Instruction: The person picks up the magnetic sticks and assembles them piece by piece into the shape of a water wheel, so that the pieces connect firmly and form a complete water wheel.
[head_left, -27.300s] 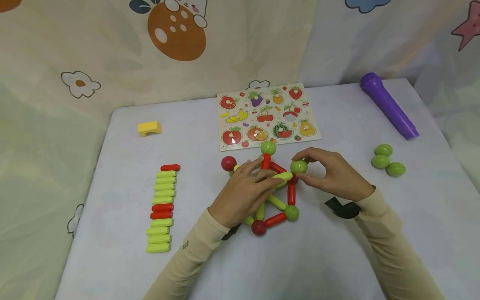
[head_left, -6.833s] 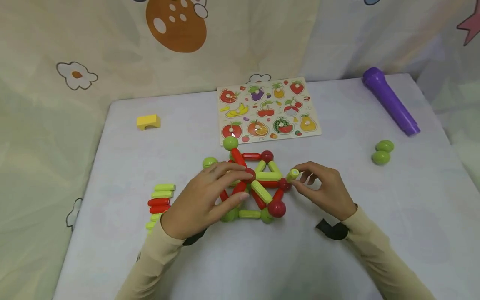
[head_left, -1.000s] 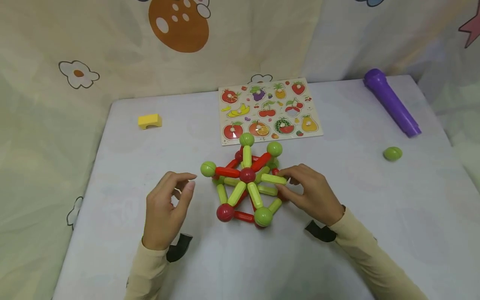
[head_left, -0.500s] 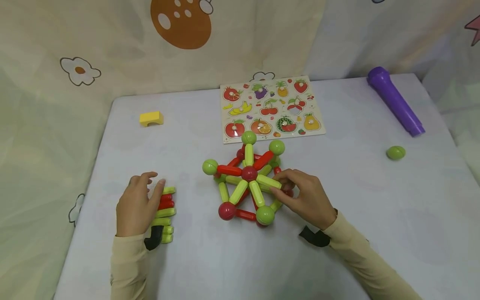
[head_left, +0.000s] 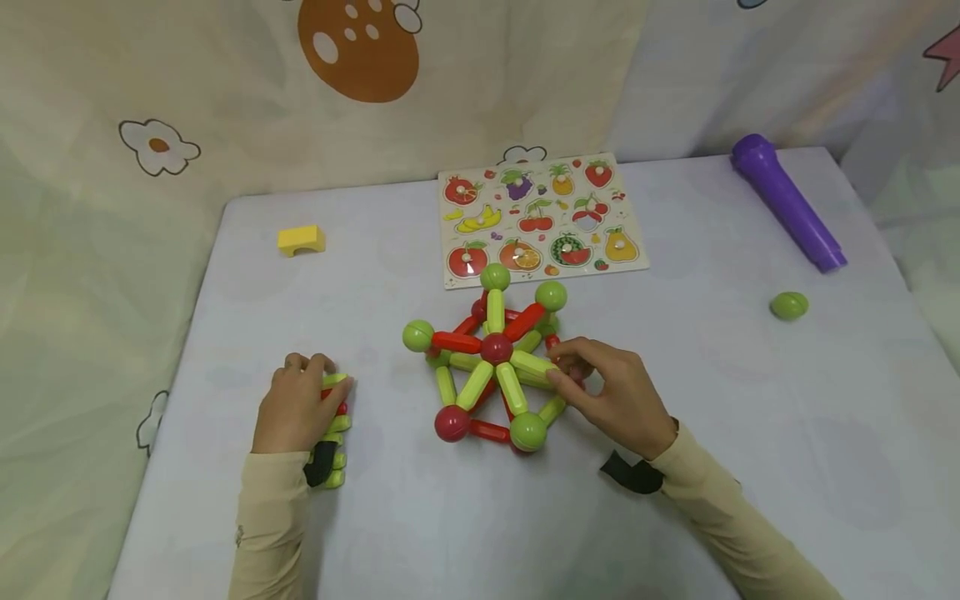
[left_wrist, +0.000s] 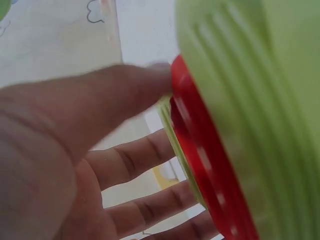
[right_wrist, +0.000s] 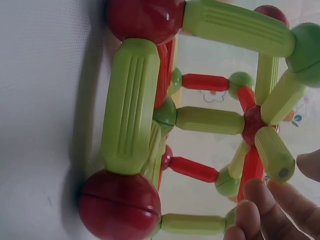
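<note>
Mid-table stands a built frame of magnetic rods and balls, with a red hub ball on top and rods fanning out to green and red balls. From that hub a yellow-green rod juts out, its grey-tipped end bare. My right hand pinches this end between thumb and fingers. At the far end of a row of loose rods on the left is my left hand. In the left wrist view its thumb tip is at the end of a red rod, its fingers stretched out beyond; part of the row is hidden beneath the hand.
Behind the frame lies a fruit peg puzzle board. A yellow arch block sits at the back left. To the right are a single green ball and a purple toy microphone. Patterned cloth hangs behind the table.
Over the last second my left hand has moved left from beside the frame to the rods. The right hand's rod has swung slightly nearer me. Earlier, more green balls lay at right.
</note>
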